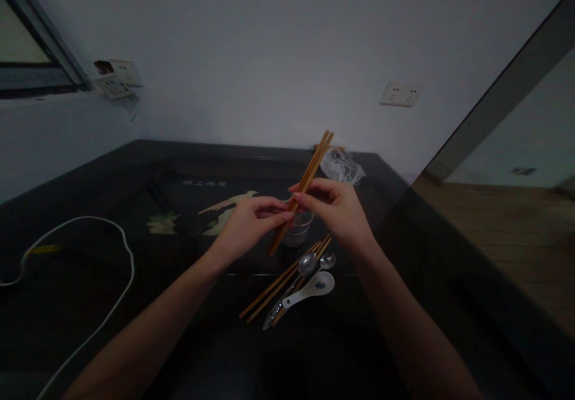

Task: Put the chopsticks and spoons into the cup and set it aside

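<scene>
Bare forearms (148, 334) reach in over a dark table (135, 178) and meet just above a small clear cup (299, 231), where the left hand (249, 223) and the right hand (336, 211), fingers curled nearly closed, both pinch a bundle of wooden chopsticks (311, 173) held in the air, slanting up and away across the cup. Just in front of the cup lie loose chopsticks (274, 289), a metal spoon (308, 263), a smaller metal spoon (327, 260) and a white ceramic spoon (312, 287). Crumpled clear plastic (344, 166) sits behind the cup to the right, and a white cable (128, 256) loops well to its left.
</scene>
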A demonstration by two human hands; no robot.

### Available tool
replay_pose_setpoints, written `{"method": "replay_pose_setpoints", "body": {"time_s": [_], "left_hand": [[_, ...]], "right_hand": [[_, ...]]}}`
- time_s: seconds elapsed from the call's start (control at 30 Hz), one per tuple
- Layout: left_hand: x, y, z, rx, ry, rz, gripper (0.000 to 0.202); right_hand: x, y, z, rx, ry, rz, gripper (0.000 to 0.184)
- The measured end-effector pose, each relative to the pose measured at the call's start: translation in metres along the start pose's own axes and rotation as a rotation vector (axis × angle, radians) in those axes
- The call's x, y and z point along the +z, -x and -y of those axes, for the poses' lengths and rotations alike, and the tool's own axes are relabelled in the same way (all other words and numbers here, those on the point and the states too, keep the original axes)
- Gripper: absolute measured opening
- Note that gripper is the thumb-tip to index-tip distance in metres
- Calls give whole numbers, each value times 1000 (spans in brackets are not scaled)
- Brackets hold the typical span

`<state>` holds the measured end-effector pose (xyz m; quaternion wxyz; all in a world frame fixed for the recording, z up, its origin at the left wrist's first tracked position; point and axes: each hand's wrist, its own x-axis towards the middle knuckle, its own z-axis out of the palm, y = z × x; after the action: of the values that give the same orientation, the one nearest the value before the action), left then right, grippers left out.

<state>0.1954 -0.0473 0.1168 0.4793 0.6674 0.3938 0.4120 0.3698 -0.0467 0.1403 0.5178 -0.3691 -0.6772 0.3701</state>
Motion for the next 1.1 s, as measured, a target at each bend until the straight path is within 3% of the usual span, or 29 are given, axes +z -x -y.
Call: {"method": "replay_pose_setpoints", "body": {"time_s": [0.6,0.7,0.9,1.0,1.1], "left_hand": [[7,-9,18,-75,89,27,21],[5,-9,15,-24,104,-5,26],[-8,-12,11,95,-26,-113,27],[-11,-12,11,97,-128,-79,24],[-10,-11,10,80,-174,-2,21]], "right_hand": [[-2,-11,-15,99,-12,100,13],[-12,-11,-12,19,-20,2,11],[-40,-13,-12,-210,29,-458,12],[-37,-19,-27,-230,123,-479,10],[-22,-27,-48,-192,221,-380,13]]}}
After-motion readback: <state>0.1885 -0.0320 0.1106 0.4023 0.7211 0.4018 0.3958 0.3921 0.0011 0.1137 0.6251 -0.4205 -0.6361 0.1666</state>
